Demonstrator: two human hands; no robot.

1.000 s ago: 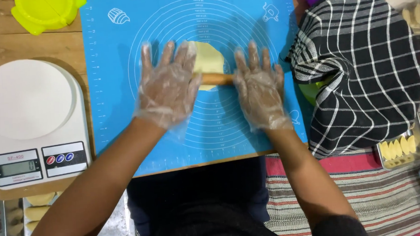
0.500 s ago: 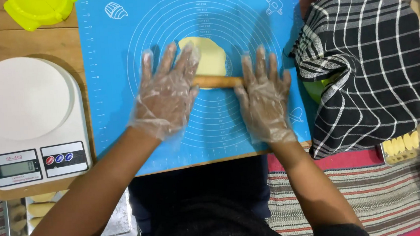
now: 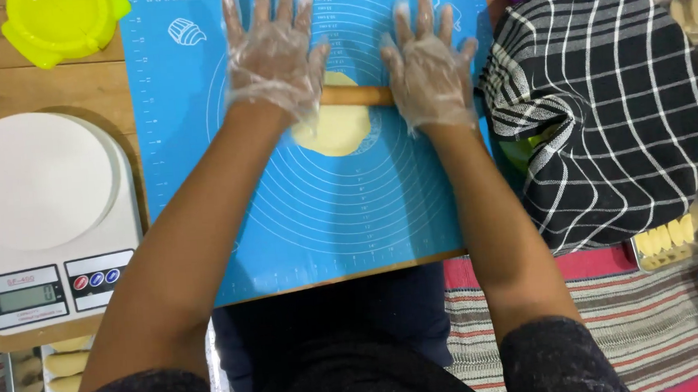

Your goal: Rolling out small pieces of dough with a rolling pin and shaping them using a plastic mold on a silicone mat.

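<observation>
Both hands, in thin clear plastic gloves, lie flat and open with fingers spread: the left hand point(image 3: 271, 51) and the right hand point(image 3: 429, 58) press palms down on the two ends of a slim wooden rolling pin point(image 3: 357, 96) in the upper middle of the frame. Neither hand grips it; open palms let the pin turn freely under them. The pin lies crosswise over the upper part of a pale yellow, flattened round of dough point(image 3: 335, 128), which sits near the centre of the printed rings on a blue silicone baking mat point(image 3: 342, 220), the rings serving as a guide to its width. The mat covers a wooden surface point(image 3: 44, 89). At the left stands a white digital kitchen scale point(image 3: 43, 215); at the upper left lies a lime-green plastic mould point(image 3: 60, 24). At the right, a black-and-white checked cloth point(image 3: 609, 99) is draped over something greenish, probably to keep it from drying. Metal trays with pale shaped pieces show at the lower left point(image 3: 61, 367) and the right edge point(image 3: 675, 241).
</observation>
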